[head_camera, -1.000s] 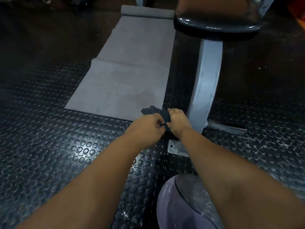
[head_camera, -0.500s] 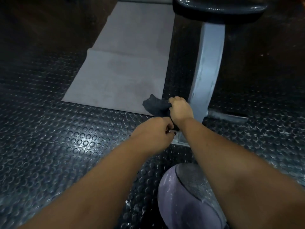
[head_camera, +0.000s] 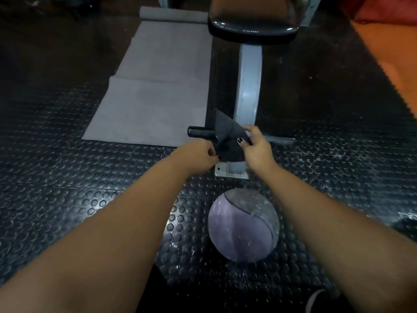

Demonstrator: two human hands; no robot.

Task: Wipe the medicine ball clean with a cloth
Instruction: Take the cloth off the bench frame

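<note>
My left hand (head_camera: 198,157) and right hand (head_camera: 256,150) pinch the dark cloth (head_camera: 226,136), maybe folded. The dusty ball (head_camera: 243,224) sits on the floor (head_camera: 67,177).

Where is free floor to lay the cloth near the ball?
Free: studded black rubber floor between the flat grey mat and the round purple-grey medicine ball, and right of the ball. Crowded: beyond the ball, at the bench's grey metal post, under the dark cloth.

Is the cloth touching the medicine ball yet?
No, the left hand and right hand hold the cloth up, apart from the medicine ball on the floor.
</note>
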